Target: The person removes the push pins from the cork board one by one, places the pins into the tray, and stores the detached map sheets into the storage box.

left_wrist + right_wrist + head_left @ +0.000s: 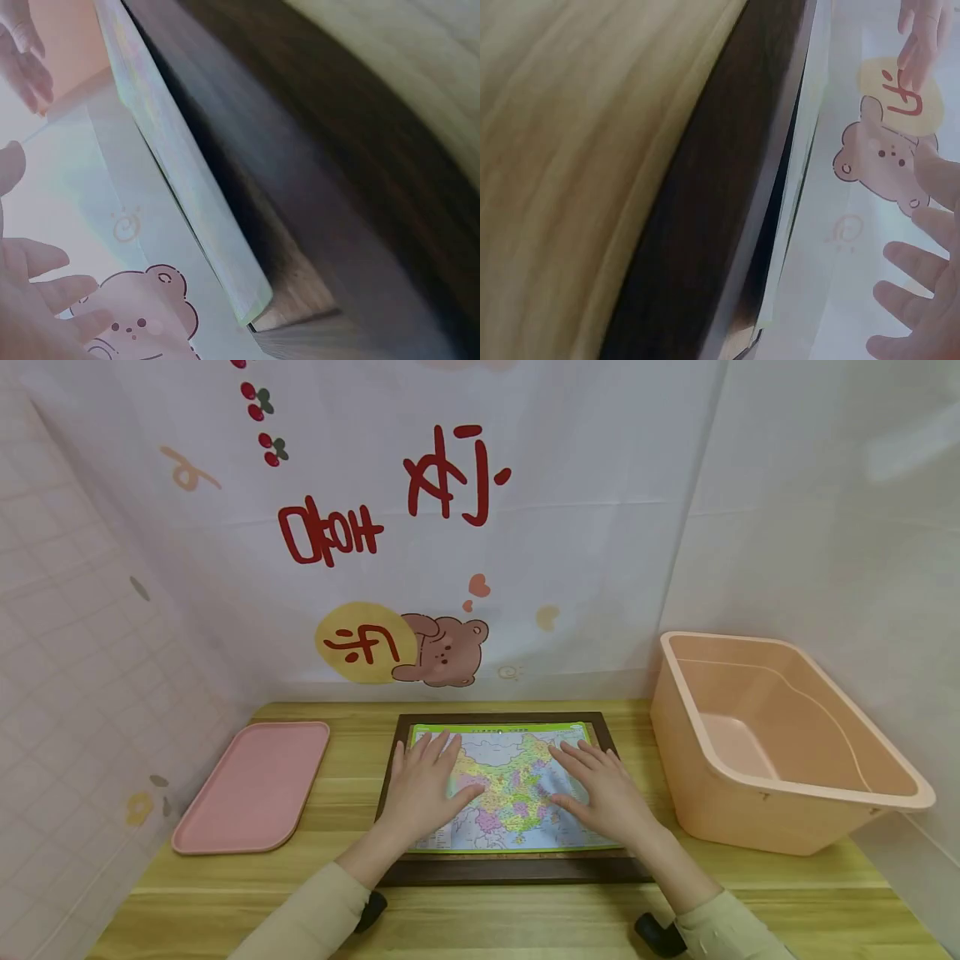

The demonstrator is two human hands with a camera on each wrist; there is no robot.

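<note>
The map (pixel 513 785) lies inside the dark frame (pixel 517 872), left hand (pixel 422 789) spread over it at nine o'clock, right hand (pixel 606 787) at three, neither grasping anything; light, equal pressure would probably seat it best, the six-o'clock edge kept parallel.

I see a colourful, green-bordered map (pixel 517 785) face up within a dark frame (pixel 510 872) lying flat on the desk (pixel 510 927); brown backing (pixel 298 298) shows along the map's near edge.

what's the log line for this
left hand: over map | right hand: over map | contact: unclear | dark frame: around map
</note>
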